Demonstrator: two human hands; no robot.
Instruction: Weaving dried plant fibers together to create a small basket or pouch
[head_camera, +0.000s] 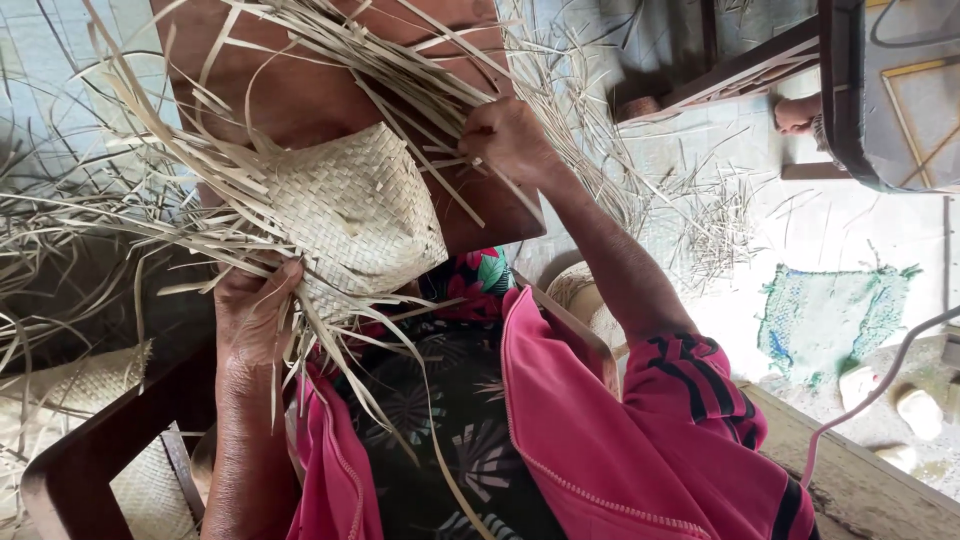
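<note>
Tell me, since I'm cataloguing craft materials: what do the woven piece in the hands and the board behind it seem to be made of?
The woven piece looks like dried palm or similar leaf strips: pale straw colour, matt, flat bands plaited in a checker pattern, loose ends splaying out. The board seems wood, reddish brown with a smooth, slightly glossy finish. Left hand grips the weave; right hand pinches strips.

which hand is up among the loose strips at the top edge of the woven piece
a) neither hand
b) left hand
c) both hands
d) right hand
d) the right hand pinches the loose strips above the woven piece, while the left hand grips the piece's lower edge near the lap.
</note>
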